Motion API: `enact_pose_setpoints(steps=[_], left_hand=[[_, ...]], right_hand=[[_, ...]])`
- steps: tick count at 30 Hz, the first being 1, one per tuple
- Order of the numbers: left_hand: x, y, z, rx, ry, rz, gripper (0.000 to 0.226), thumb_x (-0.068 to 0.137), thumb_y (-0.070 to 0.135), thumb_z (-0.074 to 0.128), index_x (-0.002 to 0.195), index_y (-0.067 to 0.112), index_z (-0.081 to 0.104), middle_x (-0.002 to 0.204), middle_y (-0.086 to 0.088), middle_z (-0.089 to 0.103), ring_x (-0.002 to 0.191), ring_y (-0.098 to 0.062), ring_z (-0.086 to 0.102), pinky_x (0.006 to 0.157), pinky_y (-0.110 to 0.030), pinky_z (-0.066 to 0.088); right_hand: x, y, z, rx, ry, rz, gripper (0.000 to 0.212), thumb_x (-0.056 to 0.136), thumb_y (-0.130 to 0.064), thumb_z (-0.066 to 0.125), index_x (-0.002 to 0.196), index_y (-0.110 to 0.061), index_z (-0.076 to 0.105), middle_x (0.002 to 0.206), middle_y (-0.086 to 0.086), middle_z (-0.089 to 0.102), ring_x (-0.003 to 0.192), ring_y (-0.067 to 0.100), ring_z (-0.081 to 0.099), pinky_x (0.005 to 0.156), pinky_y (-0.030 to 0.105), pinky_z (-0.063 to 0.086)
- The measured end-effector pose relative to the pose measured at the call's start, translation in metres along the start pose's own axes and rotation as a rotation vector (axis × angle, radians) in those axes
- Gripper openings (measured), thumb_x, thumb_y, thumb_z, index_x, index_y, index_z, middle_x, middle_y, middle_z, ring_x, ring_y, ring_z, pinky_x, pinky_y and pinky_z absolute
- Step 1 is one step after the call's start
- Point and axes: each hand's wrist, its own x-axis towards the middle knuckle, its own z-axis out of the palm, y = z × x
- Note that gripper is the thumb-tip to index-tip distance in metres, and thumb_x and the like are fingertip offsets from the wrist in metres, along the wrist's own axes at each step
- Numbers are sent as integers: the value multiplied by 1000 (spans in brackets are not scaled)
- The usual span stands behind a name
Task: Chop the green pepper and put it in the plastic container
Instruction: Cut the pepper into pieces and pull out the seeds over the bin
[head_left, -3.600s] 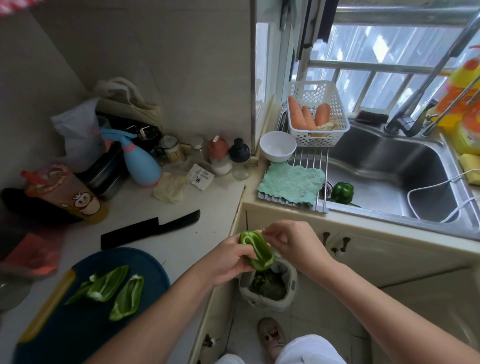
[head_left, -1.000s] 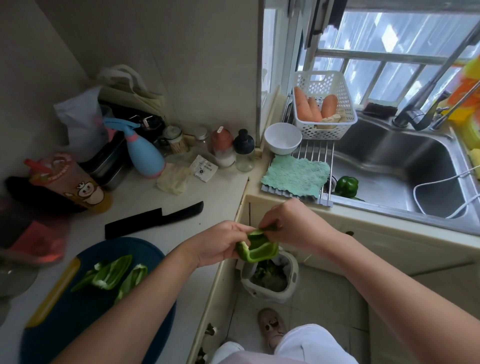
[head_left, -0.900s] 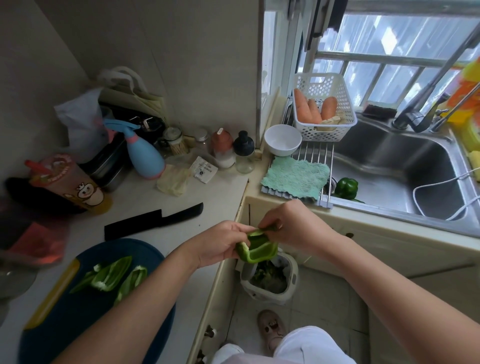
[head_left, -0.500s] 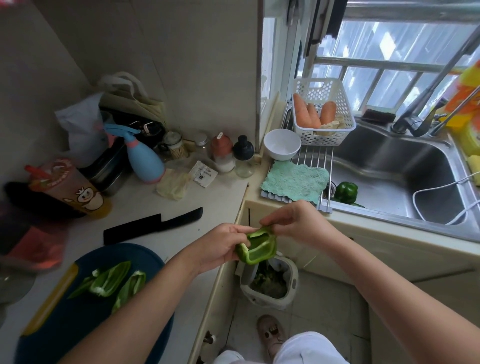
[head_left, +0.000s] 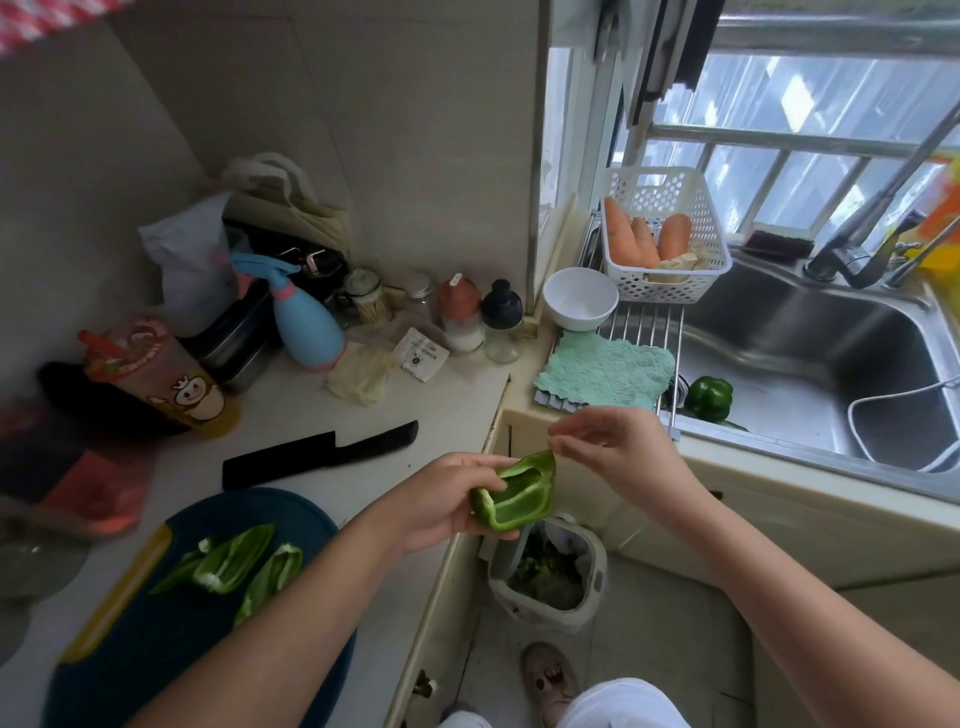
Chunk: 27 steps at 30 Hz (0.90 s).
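Lower left of frame: board (head_left: 156, 649) on the table (head_left: 441, 395), with cut pepper strips (head_left: 228, 564) laid on it, hollow side up. None is chopped small yet.

Centre of frame: the pepper half (head_left: 517, 496) is held in the air past the table edge, above the bin (head_left: 595, 551) on the floor. The half is gripped by the left hand (head_left: 441, 501) at its lower-left end, with the thumb over the rim and the fingers (head_left: 498, 532) curled beneath. The hollow is turned up toward the camera.

The right hand (head_left: 623, 457) is placed at the upper right of the half. Its thumb and forefinger are closed to a pinch at the half's top corner. Whether flesh or a shred of pith is caught there cannot be told.

Key relation: the half's long axis runs lower left to upper right, so the right fingers sit at the far end and the left hand at the near end. The board lies down-left of the half, on the left hand's side, so that hand is judged the better one to carry it there.

Just beyond the board: black knife (head_left: 317, 454), flat on the table, untouched.

Far right: whole pepper (head_left: 709, 397) lying in the sink (head_left: 831, 338). Above it is a white basket (head_left: 670, 291) with carrots. Which vessel is the task's container is not certain.
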Motion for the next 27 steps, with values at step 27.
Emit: enact_pose_setpoints(steps=[27], left_hand=[[-141, -75, -70, -338, 888, 320, 38, 72, 27, 66, 108, 16, 64, 104, -12, 70, 99, -26, 65, 89, -38, 52]], right_hand=[[66, -48, 151, -530, -494, -408, 44, 85, 4, 51, 121, -20, 61, 125, -1, 52, 102, 15, 59, 86, 14, 41]])
